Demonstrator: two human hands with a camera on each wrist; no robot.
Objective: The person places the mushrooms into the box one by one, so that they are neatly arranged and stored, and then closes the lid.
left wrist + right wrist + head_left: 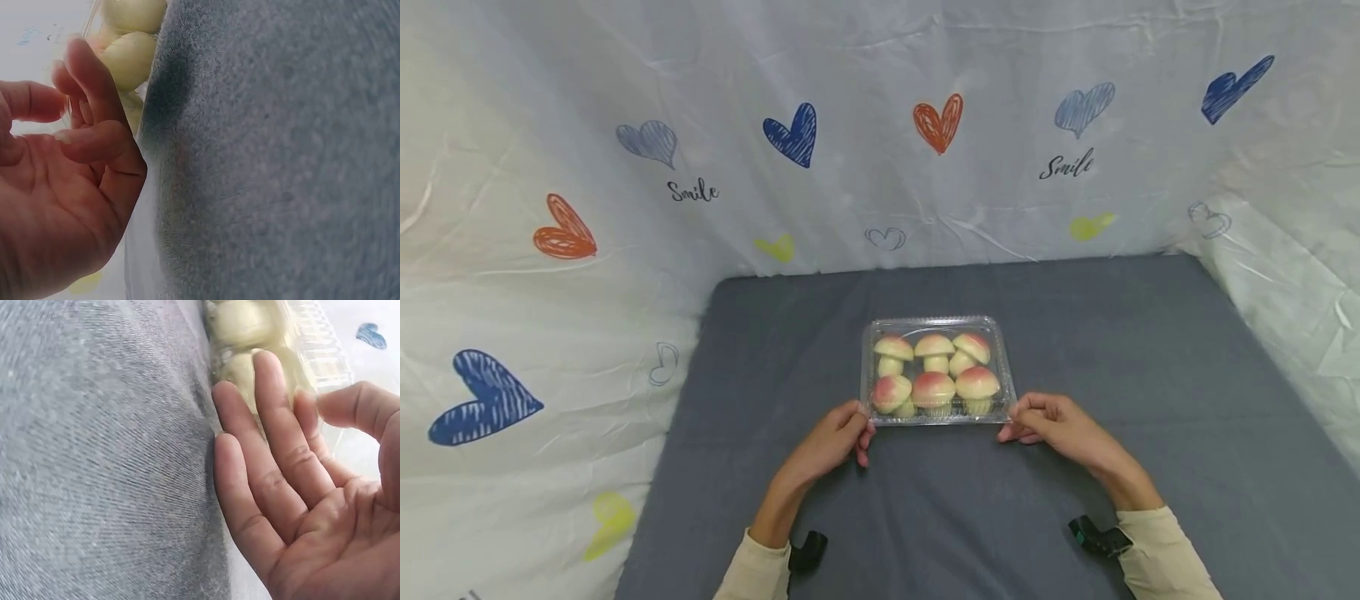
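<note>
A clear plastic clamshell box [936,323] sits on the grey cloth, its lid down over several mushroom-shaped pieces [933,389] with pink-and-cream caps and pale stems. They stand in two rows. At the near left corner, my left hand [835,437] pinches the box's edge between thumb and index finger. My right hand [1060,427] pinches the near right corner in the same way. In the right wrist view, thumb and index fingertips of the right hand [306,487] meet at the clear rim, the other fingers extended beside the box. The left wrist view shows the left hand [75,181] with its lower fingers bent.
Grey cloth [775,333] covers the table. Behind it and along both sides hangs a white curtain [850,50] printed with hearts and the word "Smile". A small black device [807,552] is worn at the left wrist, another [1099,537] at the right.
</note>
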